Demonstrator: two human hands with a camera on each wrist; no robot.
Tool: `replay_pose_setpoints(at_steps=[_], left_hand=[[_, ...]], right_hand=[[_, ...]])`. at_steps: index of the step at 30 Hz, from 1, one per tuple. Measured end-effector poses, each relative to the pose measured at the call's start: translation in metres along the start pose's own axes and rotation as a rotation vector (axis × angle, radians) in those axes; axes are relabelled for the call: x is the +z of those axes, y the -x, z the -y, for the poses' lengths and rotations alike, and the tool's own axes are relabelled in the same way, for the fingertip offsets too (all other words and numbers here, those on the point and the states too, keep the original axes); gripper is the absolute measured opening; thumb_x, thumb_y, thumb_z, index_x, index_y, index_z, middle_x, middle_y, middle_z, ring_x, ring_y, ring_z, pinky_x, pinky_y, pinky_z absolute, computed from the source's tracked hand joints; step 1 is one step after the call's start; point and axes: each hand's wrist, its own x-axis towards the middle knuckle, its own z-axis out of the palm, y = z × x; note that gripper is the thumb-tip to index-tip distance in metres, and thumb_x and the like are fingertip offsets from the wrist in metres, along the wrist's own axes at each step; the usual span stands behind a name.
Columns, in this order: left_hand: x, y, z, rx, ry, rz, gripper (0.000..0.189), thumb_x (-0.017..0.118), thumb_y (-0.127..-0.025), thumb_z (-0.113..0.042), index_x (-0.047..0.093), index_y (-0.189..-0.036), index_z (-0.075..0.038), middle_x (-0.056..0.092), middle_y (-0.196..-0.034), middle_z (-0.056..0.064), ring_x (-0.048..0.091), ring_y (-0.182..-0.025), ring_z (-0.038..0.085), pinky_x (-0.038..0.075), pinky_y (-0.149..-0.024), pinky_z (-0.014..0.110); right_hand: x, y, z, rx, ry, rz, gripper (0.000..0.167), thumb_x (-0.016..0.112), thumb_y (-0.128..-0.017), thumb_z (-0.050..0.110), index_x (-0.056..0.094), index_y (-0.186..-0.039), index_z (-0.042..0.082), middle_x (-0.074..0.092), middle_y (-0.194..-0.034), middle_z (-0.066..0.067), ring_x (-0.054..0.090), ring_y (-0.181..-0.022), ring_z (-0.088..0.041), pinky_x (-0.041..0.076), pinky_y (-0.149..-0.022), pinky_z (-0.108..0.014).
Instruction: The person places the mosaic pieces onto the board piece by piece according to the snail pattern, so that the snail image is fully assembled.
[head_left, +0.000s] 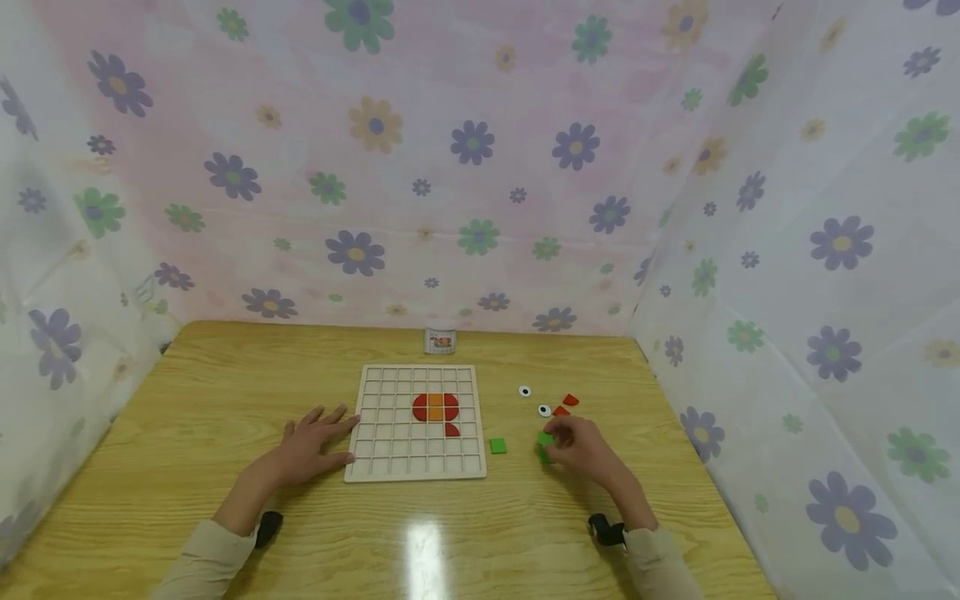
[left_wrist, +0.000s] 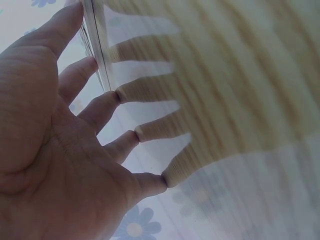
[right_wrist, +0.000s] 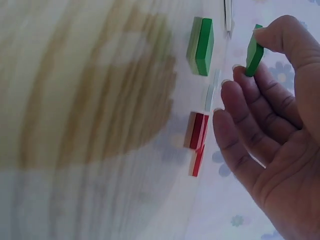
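Observation:
My left hand [head_left: 306, 448] lies with spread fingers on the table at the left edge of a wooden grid board [head_left: 382, 467]; its thumb and index fingertips touch the edge. In the left wrist view that hand [left_wrist: 65, 135] holds nothing. My right hand [head_left: 587, 450] pinches a green square tile [right_wrist: 255, 52] between thumb and a fingertip, above the table right of the board. Below it lies another green tile [right_wrist: 204, 47]. A separate green tile [head_left: 498, 446] is closer to the board. On the grid sit red rounded tiles [head_left: 421, 407] and orange tiles [head_left: 436, 407].
Beyond the right hand lie two white eye tiles [head_left: 525, 391] and two red tiles [head_left: 571, 400]. A small picture card [head_left: 440, 341] is at the table's back edge. Flowered cloth [head_left: 480, 167] walls the wooden table [head_left: 360, 542] at the back and sides.

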Motion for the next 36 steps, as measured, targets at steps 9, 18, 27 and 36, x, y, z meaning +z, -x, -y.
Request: replay_pose_setpoints(at_steps=[9,18,27,36], left_hand=[[0.000,-0.001,-0.002,0.002,-0.020,-0.009,0.067,0.069,-0.097,-0.040,0.049,-0.152,-0.007,0.033,-0.160,0.028,0.019,-0.144,0.064,0.008,-0.098,0.089],[-0.001,-0.001,-0.005,-0.010,-0.015,0.004,0.068,0.070,-0.096,-0.040,0.050,-0.151,-0.007,0.033,-0.160,0.029,0.019,-0.144,0.063,0.009,-0.099,0.089],[-0.002,0.000,-0.007,-0.004,-0.016,0.002,0.067,0.071,-0.095,-0.038,0.051,-0.150,-0.006,0.034,-0.159,0.030,0.021,-0.143,0.065,0.009,-0.098,0.089],[-0.001,-0.002,-0.003,-0.007,-0.035,0.005,0.068,0.071,-0.095,-0.041,0.050,-0.151,-0.006,0.034,-0.159,0.029,0.021,-0.143,0.064,0.010,-0.098,0.090]], right_hand=[[0.010,-0.011,0.011,-0.075,-0.051,-0.002,0.017,0.077,-0.088,0.006,0.072,-0.104,0.005,0.071,-0.099,-0.006,0.063,-0.082,-0.007,0.057,-0.075,-0.027],[0.022,-0.019,0.020,-0.101,-0.070,0.059,0.018,0.080,-0.087,0.010,0.071,-0.102,0.007,0.069,-0.097,-0.003,0.061,-0.081,-0.008,0.056,-0.072,-0.027],[0.035,-0.031,0.035,-0.120,-0.051,0.089,0.018,0.080,-0.087,0.009,0.071,-0.103,0.010,0.069,-0.099,-0.001,0.060,-0.083,-0.010,0.056,-0.075,-0.027],[0.049,-0.043,0.047,-0.163,-0.105,0.147,0.017,0.080,-0.088,0.009,0.073,-0.103,0.010,0.071,-0.100,-0.003,0.060,-0.084,-0.012,0.055,-0.075,-0.027]])
